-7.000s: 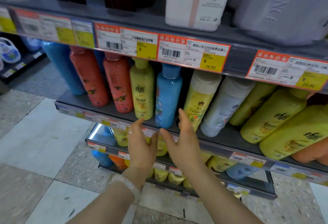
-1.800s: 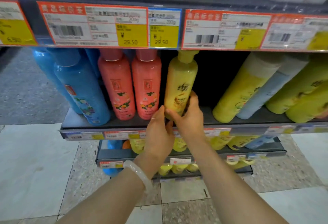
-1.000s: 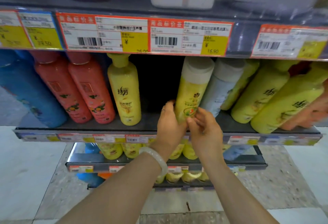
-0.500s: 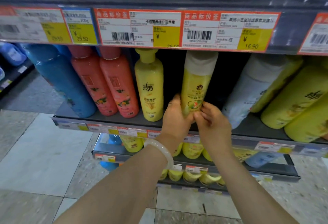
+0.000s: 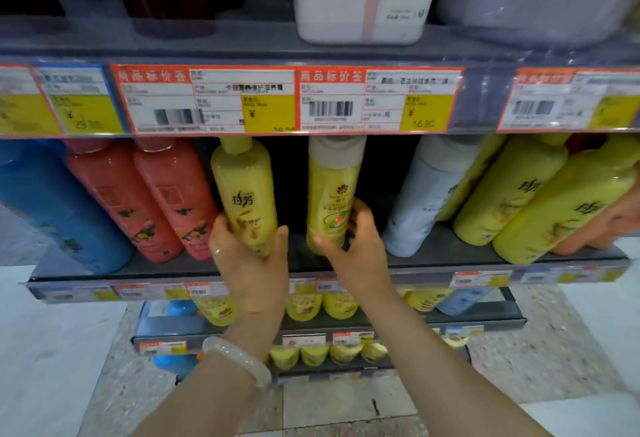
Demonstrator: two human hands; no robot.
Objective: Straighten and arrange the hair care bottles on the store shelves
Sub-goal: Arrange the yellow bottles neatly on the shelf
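Yellow bottle in left hand grip, white-capped bottle in right hand.

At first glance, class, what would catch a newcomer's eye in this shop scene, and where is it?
Centre frame, two hands each grip a bottle on the middle shelf: the left hand holds a yellow bottle, the right hand a white-capped yellow bottle. Above runs a band of red and yellow price tags. At right, several yellow bottles lean over.
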